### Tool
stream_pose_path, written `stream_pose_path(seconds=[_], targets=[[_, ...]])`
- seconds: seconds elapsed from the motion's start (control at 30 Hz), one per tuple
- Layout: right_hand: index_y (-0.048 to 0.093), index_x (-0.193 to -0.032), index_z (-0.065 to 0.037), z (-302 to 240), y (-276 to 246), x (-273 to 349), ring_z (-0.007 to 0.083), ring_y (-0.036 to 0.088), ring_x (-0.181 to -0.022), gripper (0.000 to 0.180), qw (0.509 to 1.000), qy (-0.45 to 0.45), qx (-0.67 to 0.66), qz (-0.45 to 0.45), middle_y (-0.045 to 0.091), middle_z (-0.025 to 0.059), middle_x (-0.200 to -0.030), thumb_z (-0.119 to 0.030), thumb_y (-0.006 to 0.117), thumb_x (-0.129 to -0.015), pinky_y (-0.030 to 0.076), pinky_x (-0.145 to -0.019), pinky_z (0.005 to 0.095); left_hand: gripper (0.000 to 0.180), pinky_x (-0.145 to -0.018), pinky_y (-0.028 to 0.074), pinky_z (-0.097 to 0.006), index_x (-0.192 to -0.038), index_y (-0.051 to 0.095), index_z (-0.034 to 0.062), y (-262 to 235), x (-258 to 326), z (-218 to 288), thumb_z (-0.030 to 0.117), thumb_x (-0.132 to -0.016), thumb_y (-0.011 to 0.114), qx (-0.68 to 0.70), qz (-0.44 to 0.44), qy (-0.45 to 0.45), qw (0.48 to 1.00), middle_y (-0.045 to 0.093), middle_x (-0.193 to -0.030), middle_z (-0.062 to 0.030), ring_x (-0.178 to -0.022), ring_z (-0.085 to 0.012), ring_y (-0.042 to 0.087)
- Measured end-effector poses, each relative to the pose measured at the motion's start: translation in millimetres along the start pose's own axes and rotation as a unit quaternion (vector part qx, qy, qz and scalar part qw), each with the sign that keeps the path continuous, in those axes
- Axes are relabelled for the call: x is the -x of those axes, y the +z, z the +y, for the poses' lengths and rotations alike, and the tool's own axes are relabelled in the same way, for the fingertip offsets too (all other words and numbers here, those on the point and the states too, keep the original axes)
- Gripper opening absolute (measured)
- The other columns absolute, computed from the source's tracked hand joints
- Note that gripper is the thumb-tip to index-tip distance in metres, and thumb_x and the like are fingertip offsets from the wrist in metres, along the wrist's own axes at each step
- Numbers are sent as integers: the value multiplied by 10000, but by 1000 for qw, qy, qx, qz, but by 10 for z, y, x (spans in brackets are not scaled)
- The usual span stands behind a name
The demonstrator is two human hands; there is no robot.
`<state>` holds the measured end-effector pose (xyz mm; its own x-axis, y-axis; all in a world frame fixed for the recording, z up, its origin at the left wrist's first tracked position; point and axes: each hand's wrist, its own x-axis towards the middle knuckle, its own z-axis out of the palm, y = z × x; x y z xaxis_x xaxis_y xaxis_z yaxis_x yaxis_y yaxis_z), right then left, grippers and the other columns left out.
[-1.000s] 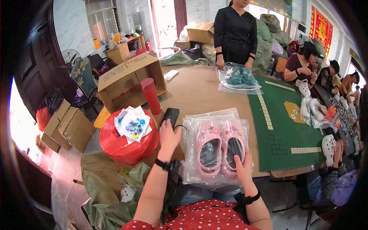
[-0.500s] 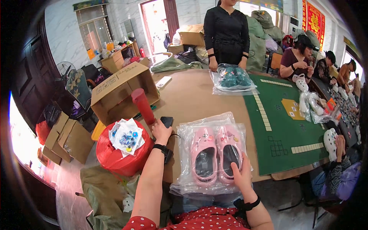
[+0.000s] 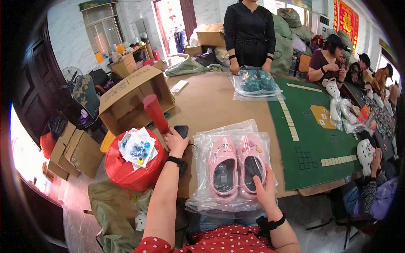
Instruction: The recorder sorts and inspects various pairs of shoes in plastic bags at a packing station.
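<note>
You sit at a big brown table [image 3: 219,101] with a green mat [image 3: 312,143] spread over its right part. At your left stands an open cardboard box [image 3: 135,99], and nearer you a red sack [image 3: 126,168] with a small bag of colourful bits [image 3: 137,147] on top. Right in front of you, at the table's near edge, lies a clear plastic bag [image 3: 230,168] with a pair of pink clogs [image 3: 236,166] inside, side by side, toes pointing away from you. Your right hand [image 3: 265,189] lies flat with fingers spread on the bag's near right corner, pressing on it rather than clasping it. Your left hand [image 3: 176,141] reaches to a black phone [image 3: 182,130] just left of the bag, fingers curled at its edge; whether they actually clasp it, you cannot tell.
</note>
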<state>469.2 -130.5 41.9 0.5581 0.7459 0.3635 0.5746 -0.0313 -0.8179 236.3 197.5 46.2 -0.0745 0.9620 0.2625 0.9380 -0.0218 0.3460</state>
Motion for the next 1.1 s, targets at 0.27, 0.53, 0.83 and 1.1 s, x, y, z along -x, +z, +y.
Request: stream_pose_path(seconds=[0.27, 0.53, 0.83, 1.1], targets=[[394, -1379, 52, 62, -15, 9, 379, 474, -1218, 620, 1000, 2, -19, 9, 485, 250, -1312, -259, 641, -902, 358, -1049, 430, 839, -1131, 258, -483, -1424, 295, -99, -850, 1627, 354, 403, -862, 665, 303, -87, 249, 916, 349, -1435, -335, -1353, -455, 316], [373, -1395, 50, 80, 39, 21, 337, 439, -1263, 608, 999, 4, -40, -12, 450, 220, -1359, -247, 619, -926, 326, -1076, 406, 957, -1157, 219, -446, -1482, 129, -79, -741, 2322, 457, 354, -840, 692, 293, -132, 232, 918, 234, -1496, -339, -1409, -432, 249], [330, -1407, 74, 90, 2, 119, 398, 418, -1259, 621, 999, -43, 2, -7, 420, 264, -1358, -191, 599, -914, 323, -1074, 443, 830, -1135, 251, -445, -1468, 178, -92, -466, 2440, 289, 192, -837, 636, 436, -94, 206, 871, 281, -1476, -320, -1349, -434, 331], [223, -1450, 92, -22, -173, 381, 459, 305, -1341, 740, 992, -106, 59, -29, 277, 303, -1466, -290, 588, -932, 235, -1120, 500, 773, -1144, 239, -452, -1448, 226, -113, -506, 2591, 154, 147, -801, 563, 474, -3, 311, 824, 286, -1491, -304, -1365, -442, 318]])
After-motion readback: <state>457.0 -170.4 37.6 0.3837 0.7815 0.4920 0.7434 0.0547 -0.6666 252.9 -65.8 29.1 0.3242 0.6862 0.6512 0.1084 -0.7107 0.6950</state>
